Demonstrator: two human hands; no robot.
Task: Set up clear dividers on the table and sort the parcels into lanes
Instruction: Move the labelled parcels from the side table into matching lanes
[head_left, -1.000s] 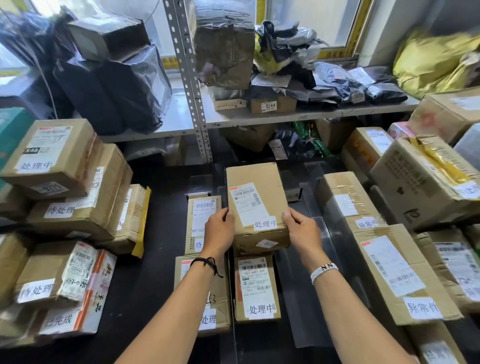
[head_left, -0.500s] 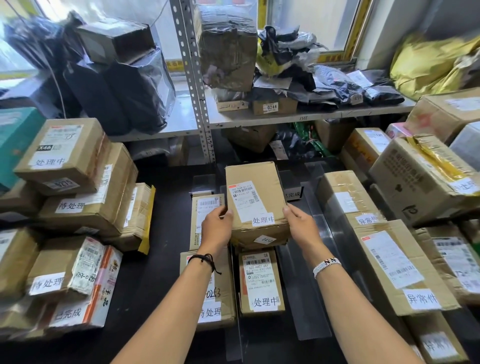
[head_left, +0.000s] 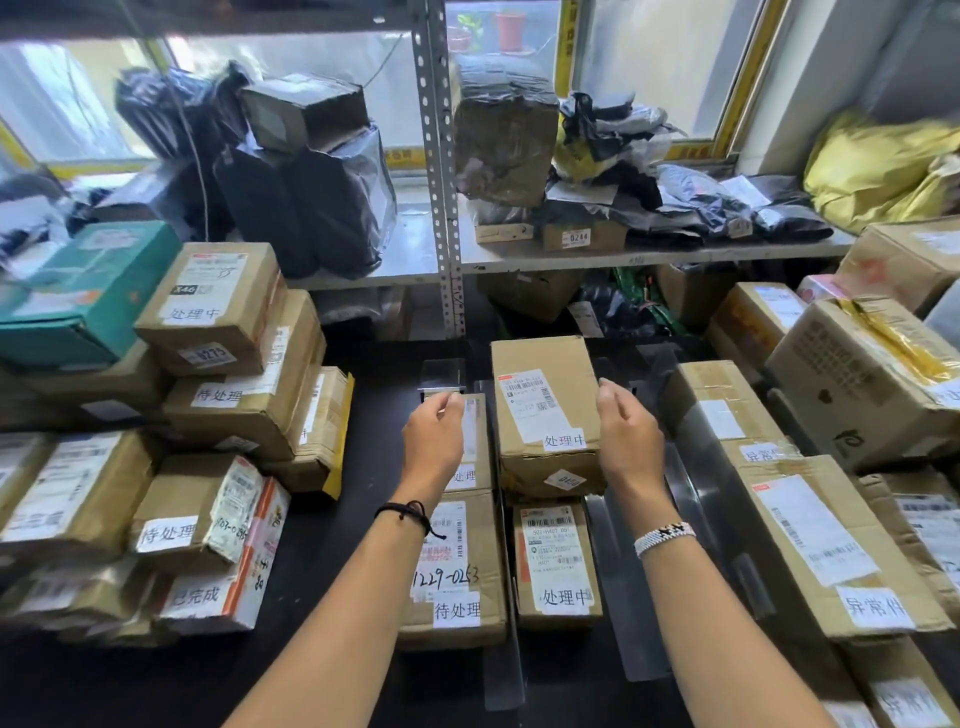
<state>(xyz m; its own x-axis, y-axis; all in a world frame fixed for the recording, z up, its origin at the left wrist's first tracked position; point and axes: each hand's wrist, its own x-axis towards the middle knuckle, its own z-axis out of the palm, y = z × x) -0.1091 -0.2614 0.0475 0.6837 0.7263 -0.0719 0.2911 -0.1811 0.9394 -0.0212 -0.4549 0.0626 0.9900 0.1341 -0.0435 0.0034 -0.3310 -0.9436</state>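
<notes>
The clear dividers (head_left: 621, 582) are hard to make out against the dark table (head_left: 332, 545), and boxes (head_left: 930, 530) at the frame's right edge are cut off. At centre, the parcel (head_left: 540, 410) marked 处理中 sits in the middle lane. The left hand (head_left: 434, 436) and right hand (head_left: 628, 431) flank it, fingers loosely curled, holding nothing.

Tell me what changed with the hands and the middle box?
Both hands let go. The left hand and right hand gripped the box at its near end; now they hang open, the left clearly apart, the right close beside its edge. The box stays in the middle lane; other parcels unmoved.
</notes>
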